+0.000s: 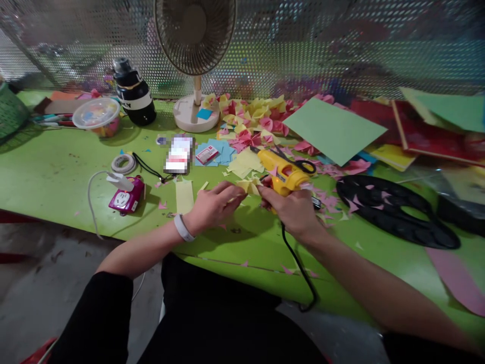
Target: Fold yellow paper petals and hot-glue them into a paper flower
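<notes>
My right hand [293, 210] is wrapped round the handle of a yellow glue gun [282, 172], whose black cord [299, 268] runs down over the table's front edge. The gun's tip points left at a small folded yellow paper piece [248, 186]. My left hand [214, 205], with a white band on the wrist, pinches that paper piece from the left. Both hands hover just above the green table [56, 172], near its front edge.
Behind the hands lie yellow paper squares [244, 163], scissors [303, 164], a heap of folded pink and yellow paper pieces [253, 119] and a green sheet [333, 129]. A fan [195, 55], black bottle [134, 93], tape roll [123, 163] and pink power strip [127, 199] stand left; a black tray [394, 210] lies right.
</notes>
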A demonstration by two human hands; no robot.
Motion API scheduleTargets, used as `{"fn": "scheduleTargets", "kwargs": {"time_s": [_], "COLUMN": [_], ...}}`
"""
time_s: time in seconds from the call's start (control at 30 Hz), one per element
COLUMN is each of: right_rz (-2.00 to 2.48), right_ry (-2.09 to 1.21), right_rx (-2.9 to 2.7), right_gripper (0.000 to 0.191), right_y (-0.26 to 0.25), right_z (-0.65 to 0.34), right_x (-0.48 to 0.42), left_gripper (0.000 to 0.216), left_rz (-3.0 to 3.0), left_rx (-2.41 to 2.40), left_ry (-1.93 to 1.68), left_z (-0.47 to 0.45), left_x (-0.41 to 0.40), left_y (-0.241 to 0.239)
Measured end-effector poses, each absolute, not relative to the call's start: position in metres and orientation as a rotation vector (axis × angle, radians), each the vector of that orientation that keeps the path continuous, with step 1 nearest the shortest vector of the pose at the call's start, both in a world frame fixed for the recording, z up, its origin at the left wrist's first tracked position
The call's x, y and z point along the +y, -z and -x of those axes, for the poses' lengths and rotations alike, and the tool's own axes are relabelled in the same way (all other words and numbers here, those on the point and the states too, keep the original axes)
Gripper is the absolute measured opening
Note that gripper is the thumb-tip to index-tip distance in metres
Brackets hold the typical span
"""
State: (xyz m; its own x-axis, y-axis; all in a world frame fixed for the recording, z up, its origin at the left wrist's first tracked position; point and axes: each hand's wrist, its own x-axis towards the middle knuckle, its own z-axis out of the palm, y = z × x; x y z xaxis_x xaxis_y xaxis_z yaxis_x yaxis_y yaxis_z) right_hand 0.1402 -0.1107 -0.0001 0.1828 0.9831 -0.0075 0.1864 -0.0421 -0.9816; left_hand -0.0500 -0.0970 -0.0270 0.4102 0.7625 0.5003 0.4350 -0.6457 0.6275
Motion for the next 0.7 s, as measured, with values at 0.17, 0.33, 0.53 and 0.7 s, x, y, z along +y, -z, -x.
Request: {"fn": "scheduleTargets", "kwargs": {"time_s": [0.17,0.33,0.53,0.7], "right_rz": [1.393,1.382,1.424,1.408], "right_ry": [-1.099,-1.148,-1.07,-1.076], "right_rx": [-1.197,-1.182,-1.227,-1.451], "right_gripper": [0.024,0.027,0.028,0.03], "right_y": [0.001,0.002,0.002,-0.007], "right_z": [-0.138,-0.135,-0.143,-0.157], "right_x": [-0.117,-0.116,-0.114,-0.13], "left_gripper": [0.026,0.034,0.041,0.045], "left_rz": [-1.716,-1.396,-1.274,-1.109], "left_rx": [0.925,0.845,0.881,0.892], "left_ry": [-1.085,-1.052,-1.047,-1.061], "left_z": [0.049,0.046,0.049,0.054], "left_x": [-0.095,-0.094,-0.088,-0.078], "left_y": [0.023,0.028,0.026,0.021]}}
